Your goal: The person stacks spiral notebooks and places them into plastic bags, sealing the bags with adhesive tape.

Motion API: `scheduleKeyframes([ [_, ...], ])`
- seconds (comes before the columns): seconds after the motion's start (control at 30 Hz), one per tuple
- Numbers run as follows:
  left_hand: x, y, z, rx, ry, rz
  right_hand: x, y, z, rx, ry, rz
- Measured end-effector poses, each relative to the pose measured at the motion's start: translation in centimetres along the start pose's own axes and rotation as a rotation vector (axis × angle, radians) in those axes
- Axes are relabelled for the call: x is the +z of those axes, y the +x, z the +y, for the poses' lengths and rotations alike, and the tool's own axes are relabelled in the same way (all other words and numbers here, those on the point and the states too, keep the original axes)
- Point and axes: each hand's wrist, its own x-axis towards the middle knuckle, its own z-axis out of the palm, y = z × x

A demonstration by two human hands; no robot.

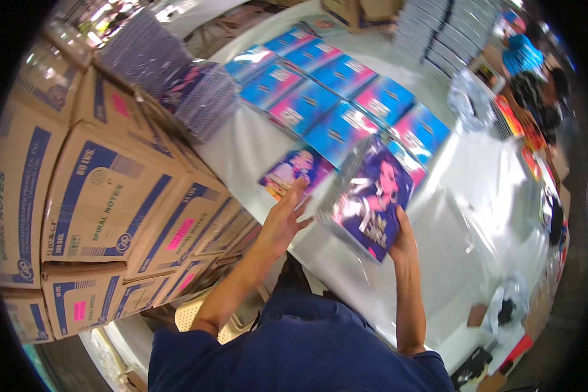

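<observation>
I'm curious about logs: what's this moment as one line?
left hand: at purple notebook, contact unclear | right hand: holding notebook stack | on table: blue-pink notebooks | left side: cartons

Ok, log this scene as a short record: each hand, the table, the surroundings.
Left hand: open, fingers over a purple notebook; contact unclear
Right hand: gripping the lower right edge of a purple-covered stack
Table: pale, shiny covering
Beyond the hands: blue-and-pink notebooks laid in rows
Left side: piled brown cartons
</observation>
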Motion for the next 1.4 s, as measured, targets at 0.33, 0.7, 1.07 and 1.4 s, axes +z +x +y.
scheduleKeyframes([
  [0.33, -13.4, -4.0, 3.3, 0.177, 0.249, 0.317, 41.9, 24.0, 12.6, -0.124, -0.009, -0.247],
  [0.7, -15.8, 5.2, 2.2, 0.410, 0.758, 0.290, 46.8, 31.1, 16.4, -0.201, -0.845, -0.295],
  [1.07, -12.0, 40.4, 16.5, 0.793, 1.331, 0.696, 27.3, 26.5, -1.1, -0.578, -1.097, 0.037],
  [1.4, -24.3, 53.9, 24.5, -0.068, 1.722, 0.853, 7.9, 20.4, 2.5, -0.042, -0.964, 0.263],
])
